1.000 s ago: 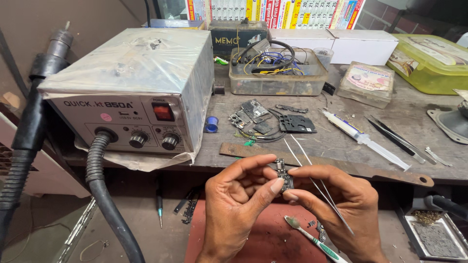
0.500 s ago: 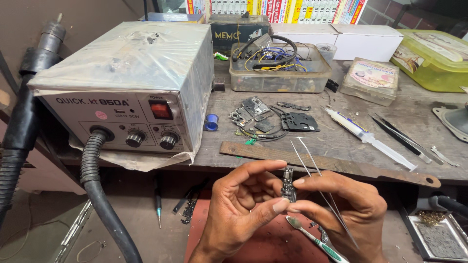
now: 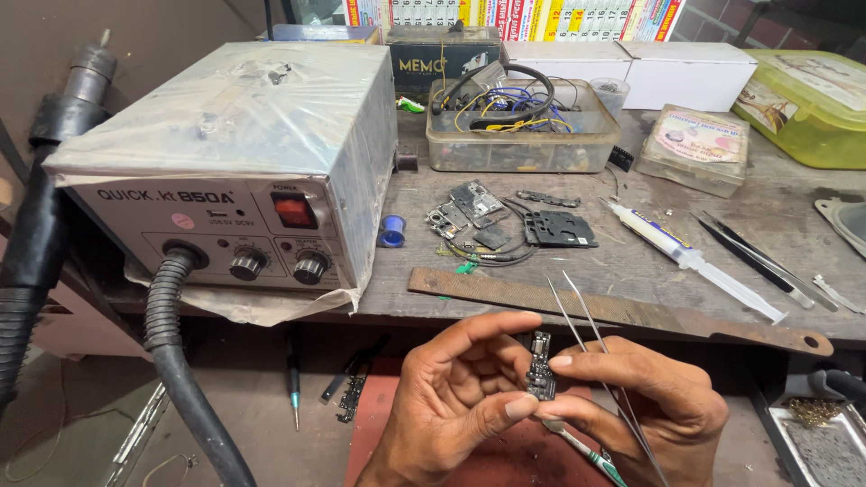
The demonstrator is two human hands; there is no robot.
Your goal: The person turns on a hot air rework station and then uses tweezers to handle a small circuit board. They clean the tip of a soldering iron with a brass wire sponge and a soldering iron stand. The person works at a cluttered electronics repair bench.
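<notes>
While both hands sit slightly lower and more central than half a second ago, left hand (image 3: 451, 397) pinches small circuit board (image 3: 540, 368) between thumb and curled index finger. Board stands upright, right hand (image 3: 645, 406) fingertips gripping its right edge, tweezers (image 3: 591, 334) tucked in that closed hand.
</notes>
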